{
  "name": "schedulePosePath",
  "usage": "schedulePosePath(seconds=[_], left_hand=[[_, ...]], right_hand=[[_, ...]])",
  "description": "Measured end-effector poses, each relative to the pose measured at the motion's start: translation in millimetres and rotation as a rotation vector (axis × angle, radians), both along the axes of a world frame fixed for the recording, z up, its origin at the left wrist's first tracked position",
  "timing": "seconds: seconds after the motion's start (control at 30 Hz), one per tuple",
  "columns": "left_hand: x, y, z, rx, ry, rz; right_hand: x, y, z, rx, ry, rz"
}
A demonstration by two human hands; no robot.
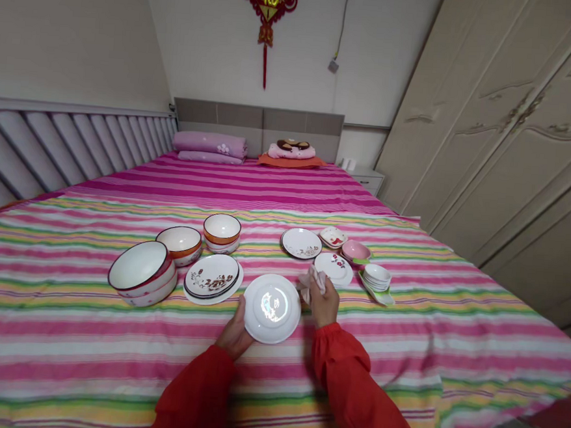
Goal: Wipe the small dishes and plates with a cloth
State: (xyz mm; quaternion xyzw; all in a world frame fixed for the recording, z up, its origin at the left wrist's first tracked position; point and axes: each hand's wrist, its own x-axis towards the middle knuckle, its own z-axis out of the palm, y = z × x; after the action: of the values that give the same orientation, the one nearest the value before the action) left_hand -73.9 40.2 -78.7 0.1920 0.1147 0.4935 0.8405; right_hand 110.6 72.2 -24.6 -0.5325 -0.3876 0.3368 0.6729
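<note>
My left hand [236,331] grips the near-left edge of a white plate [272,307], holding it just above the striped bedspread. To the plate's right, my right hand [322,301] is closed around a crumpled pinkish cloth [310,282]. Both arms wear red sleeves. The cloth sits beside the plate's right rim; I cannot tell whether it touches the plate.
On the bed [110,345] lie a stack of floral plates [212,277], a large white bowl [143,272], two orange-rimmed bowls [181,243] [221,232], small plates [302,242] [334,267], a pink dish [356,250] and stacked saucers [377,277]. A wardrobe [515,145] stands right.
</note>
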Motion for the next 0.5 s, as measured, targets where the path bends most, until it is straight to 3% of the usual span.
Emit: schedulePosePath(seconds=[0.17,0.27,0.5], left_hand=[[5.1,0.2,1.9,0.011,-0.016,0.038],[7.8,1.2,2.3,0.019,-0.023,0.049],[3.7,2.1,-3.9,-0.034,-0.009,0.073]], right_hand=[[-25.9,10.1,-2.4,0.11,-0.54,0.214],[-47.3,14.5,-7.1,0.151,-0.811,0.263],[-84.4,-3.6,-4.9,0.304,-1.139,0.395]])
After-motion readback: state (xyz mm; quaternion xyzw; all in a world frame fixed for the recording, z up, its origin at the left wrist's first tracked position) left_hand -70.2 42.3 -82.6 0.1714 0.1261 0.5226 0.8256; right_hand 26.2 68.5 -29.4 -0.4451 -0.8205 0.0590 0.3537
